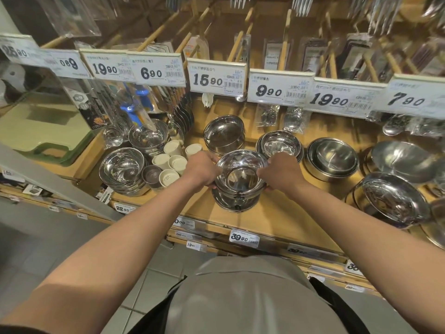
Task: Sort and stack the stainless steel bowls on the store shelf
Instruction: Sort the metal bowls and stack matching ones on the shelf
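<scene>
A shiny steel bowl (240, 175) is held by its rim between both hands, just above a short stack of similar bowls (234, 202) near the front of the wooden shelf (284, 220). My left hand (201, 169) grips its left rim and my right hand (280, 172) grips its right rim. More bowl stacks stand around: front left (121, 171), back left (148, 136), back middle (224, 135), one behind my right hand (280, 144), and one to the right (332, 160).
White shaker cups (172, 160) cluster left of my left hand. Wide steel pans (395, 201) and another (404, 160) lie at the right. Price tags (218, 78) hang on a rail above, with packaged utensils behind. A green tray (45, 131) sits far left.
</scene>
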Action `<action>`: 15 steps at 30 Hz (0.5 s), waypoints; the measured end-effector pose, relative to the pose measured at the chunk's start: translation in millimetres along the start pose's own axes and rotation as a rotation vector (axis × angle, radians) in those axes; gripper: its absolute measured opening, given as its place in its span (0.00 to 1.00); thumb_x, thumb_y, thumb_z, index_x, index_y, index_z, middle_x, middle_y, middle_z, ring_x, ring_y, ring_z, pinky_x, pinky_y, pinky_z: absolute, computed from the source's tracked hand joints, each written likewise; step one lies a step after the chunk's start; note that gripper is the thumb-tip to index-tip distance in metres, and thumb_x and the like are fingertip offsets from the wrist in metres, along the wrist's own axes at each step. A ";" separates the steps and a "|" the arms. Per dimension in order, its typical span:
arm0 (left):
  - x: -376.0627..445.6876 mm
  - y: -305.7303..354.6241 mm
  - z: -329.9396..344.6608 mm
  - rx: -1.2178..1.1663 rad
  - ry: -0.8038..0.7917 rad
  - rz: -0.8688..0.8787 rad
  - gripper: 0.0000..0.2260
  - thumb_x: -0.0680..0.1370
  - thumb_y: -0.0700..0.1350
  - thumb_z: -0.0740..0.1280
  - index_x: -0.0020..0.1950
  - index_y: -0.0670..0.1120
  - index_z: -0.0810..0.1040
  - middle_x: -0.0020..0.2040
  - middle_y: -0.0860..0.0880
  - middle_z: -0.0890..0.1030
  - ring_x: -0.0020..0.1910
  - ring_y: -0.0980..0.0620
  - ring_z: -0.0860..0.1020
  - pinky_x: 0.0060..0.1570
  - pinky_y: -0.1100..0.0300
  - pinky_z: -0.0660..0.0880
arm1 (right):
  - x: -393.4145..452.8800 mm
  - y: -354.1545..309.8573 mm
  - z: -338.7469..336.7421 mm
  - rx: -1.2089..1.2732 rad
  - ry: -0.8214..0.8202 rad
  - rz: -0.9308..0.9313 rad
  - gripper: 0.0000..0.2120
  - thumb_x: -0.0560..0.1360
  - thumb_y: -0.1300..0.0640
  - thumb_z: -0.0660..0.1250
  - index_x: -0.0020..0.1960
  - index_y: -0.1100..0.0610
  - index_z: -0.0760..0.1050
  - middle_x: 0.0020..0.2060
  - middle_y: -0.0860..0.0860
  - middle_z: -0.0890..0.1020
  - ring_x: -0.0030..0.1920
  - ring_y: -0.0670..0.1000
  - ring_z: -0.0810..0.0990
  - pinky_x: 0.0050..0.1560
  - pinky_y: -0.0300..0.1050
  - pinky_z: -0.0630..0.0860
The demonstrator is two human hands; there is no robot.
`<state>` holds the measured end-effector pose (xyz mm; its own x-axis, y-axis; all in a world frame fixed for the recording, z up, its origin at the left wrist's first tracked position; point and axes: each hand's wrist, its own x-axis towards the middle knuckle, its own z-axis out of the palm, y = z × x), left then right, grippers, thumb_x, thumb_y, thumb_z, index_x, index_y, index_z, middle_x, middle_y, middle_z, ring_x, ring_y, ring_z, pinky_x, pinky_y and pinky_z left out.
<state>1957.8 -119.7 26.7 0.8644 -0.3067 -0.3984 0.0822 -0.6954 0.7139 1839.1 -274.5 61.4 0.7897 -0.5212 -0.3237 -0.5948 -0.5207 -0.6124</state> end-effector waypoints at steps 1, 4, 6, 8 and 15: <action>0.6 0.7 0.0 0.017 -0.004 0.010 0.09 0.75 0.36 0.73 0.40 0.47 0.77 0.41 0.45 0.80 0.32 0.44 0.82 0.38 0.44 0.84 | 0.7 0.0 -0.6 -0.006 -0.001 -0.001 0.10 0.75 0.61 0.66 0.39 0.66 0.79 0.39 0.64 0.86 0.43 0.61 0.86 0.51 0.53 0.83; 2.2 3.8 -1.6 0.067 -0.018 0.024 0.07 0.74 0.38 0.75 0.38 0.44 0.80 0.36 0.44 0.82 0.32 0.42 0.85 0.36 0.46 0.84 | 1.5 -1.5 -2.5 -0.013 -0.002 0.012 0.10 0.75 0.62 0.66 0.36 0.63 0.76 0.40 0.63 0.86 0.44 0.61 0.86 0.50 0.53 0.82; 4.5 4.3 -2.9 0.081 -0.026 0.020 0.04 0.75 0.38 0.74 0.41 0.39 0.81 0.37 0.41 0.83 0.32 0.42 0.85 0.36 0.45 0.84 | 2.6 -3.3 -3.1 -0.011 0.006 0.010 0.11 0.76 0.62 0.66 0.34 0.61 0.74 0.40 0.64 0.86 0.44 0.62 0.86 0.48 0.52 0.82; 6.5 3.3 -4.0 0.092 -0.030 0.016 0.04 0.76 0.38 0.72 0.43 0.37 0.83 0.37 0.41 0.83 0.30 0.43 0.84 0.37 0.45 0.84 | 4.3 -4.2 -2.5 -0.009 0.007 -0.008 0.11 0.75 0.61 0.65 0.35 0.63 0.74 0.41 0.65 0.85 0.45 0.62 0.86 0.48 0.51 0.82; 5.2 -4.8 -1.0 0.071 -0.011 -0.010 0.05 0.76 0.38 0.71 0.43 0.36 0.82 0.39 0.40 0.83 0.37 0.41 0.86 0.40 0.44 0.84 | 10.9 6.8 7.2 0.065 -0.022 0.037 0.19 0.76 0.61 0.67 0.28 0.57 0.68 0.25 0.54 0.77 0.38 0.60 0.87 0.33 0.43 0.74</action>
<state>1962.4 -117.3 21.8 0.8584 -0.3060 -0.4117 0.0553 -0.7426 0.6674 1844.8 -278.8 48.6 0.7709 -0.5240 -0.3622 -0.6131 -0.4559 -0.6452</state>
